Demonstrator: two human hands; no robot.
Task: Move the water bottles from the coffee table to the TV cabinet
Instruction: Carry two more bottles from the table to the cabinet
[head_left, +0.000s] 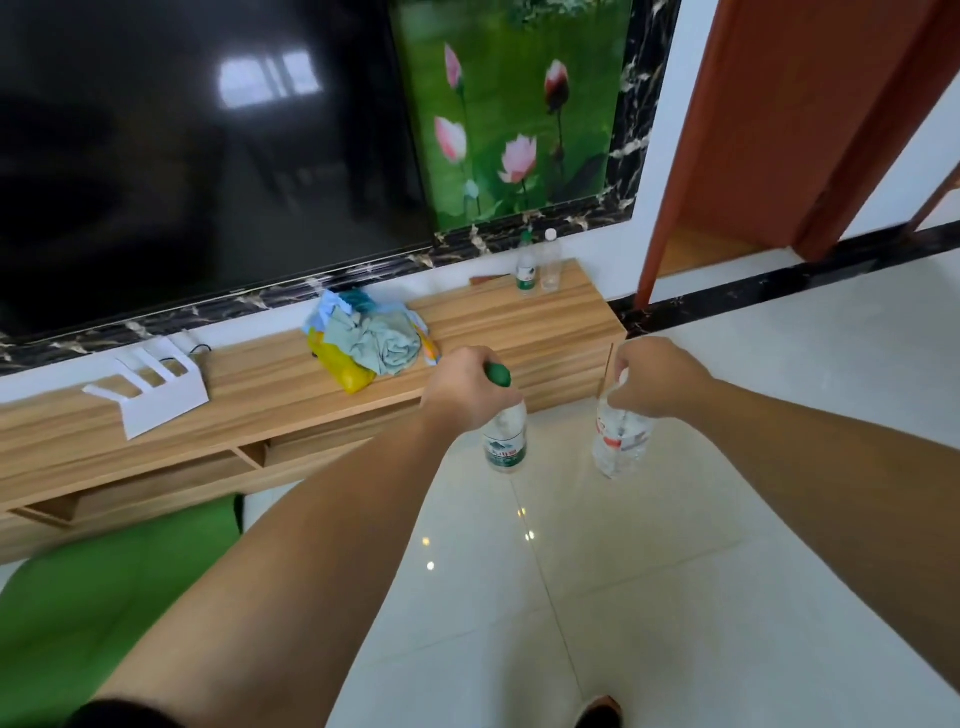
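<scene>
Two water bottles are being carried above the pale tiled floor (675, 571), in front of the wooden TV cabinet (291, 395). The left hand (470, 387) is clenched around the neck of a green-capped bottle (505, 436), whose green cap (497, 375) is showing past the knuckles; the bottle is hanging upright below the fist, with a green and white label facing the camera. The right hand (657, 376) is being held closed over the top of a clear bottle (621, 441) with a red and white label, and its cap is being covered by the fingers, so the cap colour cannot be told. Both carried bottles are being held clear of the cabinet's front edge, near its right end and apart from each other.

On the cabinet top, two more bottles are standing upright near the right end, just beside each other: a green-capped, green-labelled one (526, 267) on the left and a clear white-capped one (550, 262) on the right. Further left, a heap of bluish-grey cloth (382, 345) is lying over a yellow bag (343, 371). Near the left end, a white router (156, 387) is sitting with what appear to be its antennas folded down, though the blur is leaving this uncertain. A dark television screen (197, 156) is hanging above the cabinet, and a lotus picture (509, 114) is being shown to its right. A green cushioned seat (104, 587) is filling the lower left corner.
</scene>
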